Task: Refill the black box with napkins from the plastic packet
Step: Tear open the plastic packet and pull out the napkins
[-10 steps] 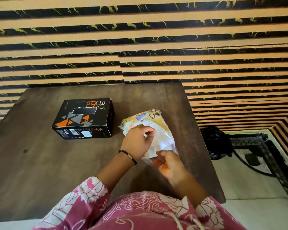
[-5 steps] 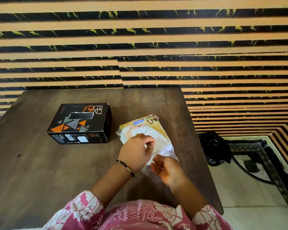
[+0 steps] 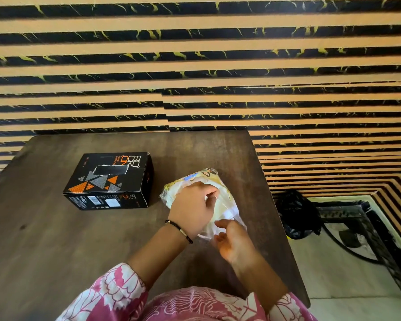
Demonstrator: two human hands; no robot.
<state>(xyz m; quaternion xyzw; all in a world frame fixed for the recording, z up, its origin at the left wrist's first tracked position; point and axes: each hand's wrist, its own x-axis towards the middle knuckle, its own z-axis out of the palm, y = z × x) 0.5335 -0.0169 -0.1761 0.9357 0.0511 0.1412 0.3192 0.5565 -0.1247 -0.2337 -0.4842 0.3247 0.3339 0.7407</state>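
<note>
A black box with orange and grey triangles lies flat on the dark wooden table, its top slot showing dark inside. To its right lies a clear plastic packet with white napkins inside and a yellow printed end. My left hand rests on the packet's middle, fingers pinching the plastic film. My right hand holds the packet's near, loose end, palm turned up. The napkins stay inside the packet.
A striped black and tan wall runs right behind the table. The table's right edge drops to a pale floor, where a black bag and a dark metal frame sit.
The head camera has tilted, so everything sits lower in view. Both hands stay on the packet, with the left fingers shifting slightly on the film and the right hand closing in on the loose end.
</note>
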